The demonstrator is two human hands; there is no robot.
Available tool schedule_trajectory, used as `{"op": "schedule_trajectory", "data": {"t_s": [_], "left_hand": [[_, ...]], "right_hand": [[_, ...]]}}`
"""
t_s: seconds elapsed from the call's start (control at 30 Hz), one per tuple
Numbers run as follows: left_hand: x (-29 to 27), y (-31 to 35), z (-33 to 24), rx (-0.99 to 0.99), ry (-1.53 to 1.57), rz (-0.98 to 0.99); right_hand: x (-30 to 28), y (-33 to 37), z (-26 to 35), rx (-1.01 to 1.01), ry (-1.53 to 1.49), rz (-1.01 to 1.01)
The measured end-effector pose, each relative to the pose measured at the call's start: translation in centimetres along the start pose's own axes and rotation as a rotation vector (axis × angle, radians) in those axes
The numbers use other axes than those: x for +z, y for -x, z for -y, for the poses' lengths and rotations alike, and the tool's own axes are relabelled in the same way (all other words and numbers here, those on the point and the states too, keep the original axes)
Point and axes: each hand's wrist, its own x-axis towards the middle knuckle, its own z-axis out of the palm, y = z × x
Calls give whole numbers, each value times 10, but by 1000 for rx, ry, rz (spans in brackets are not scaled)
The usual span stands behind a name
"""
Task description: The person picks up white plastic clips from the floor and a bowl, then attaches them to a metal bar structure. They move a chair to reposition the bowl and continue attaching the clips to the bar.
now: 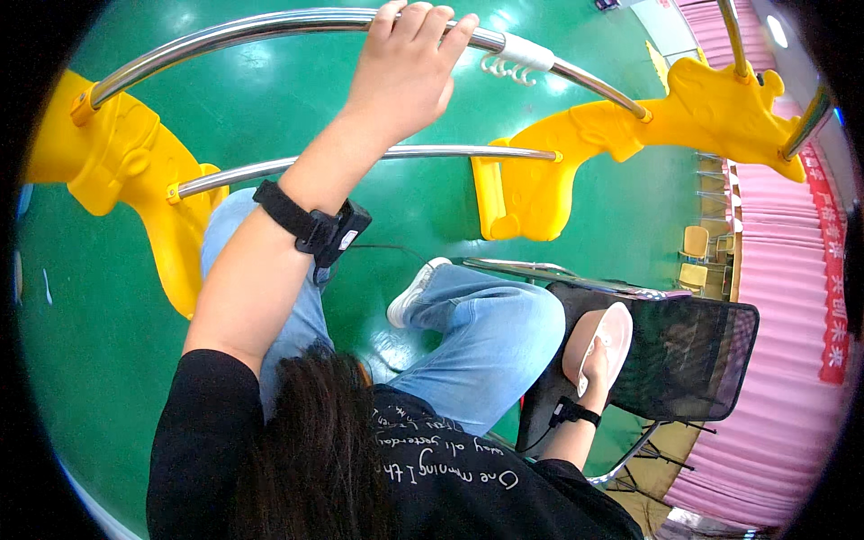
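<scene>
My left hand [405, 76] reaches up and forward with its fingers hooked over the upper metal bar [243, 29], which curves between two yellow animal-shaped plastic end pieces. Just right of these fingers, a white sleeve with several small hooks [515, 63] sits on that bar. Low on my right side, my right hand [596, 364] grips a pale pink, rounded thing with a wide rim [615, 337]. It rests over the black chair's seat, and its exact kind cannot be made out. Most of the right fingers are hidden behind it.
A lower metal bar [432, 151] joins the left yellow end piece [153, 171] to the giraffe-like right one [540, 180]. Beside my bent knee stands a black mesh chair [693, 355]. Small yellow chairs [695, 243] line a pink curtain [783, 270]. The floor [297, 99] is green.
</scene>
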Motion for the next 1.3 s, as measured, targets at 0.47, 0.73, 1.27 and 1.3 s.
{"op": "schedule_trajectory", "data": {"t_s": [0.47, 0.73, 1.27, 1.3], "left_hand": [[9, 9, 8, 5, 37, 4], [11, 8, 10, 14, 3, -3], [17, 10, 11, 5, 22, -32], [19, 11, 12, 2, 20, -25]], "right_hand": [[-13, 9, 6, -61, -97, -352], [-31, 16, 12, 27, -93, -474], [-115, 53, 228, -632, -1047, -507], [-121, 59, 262, -713, -951, -466]]}}
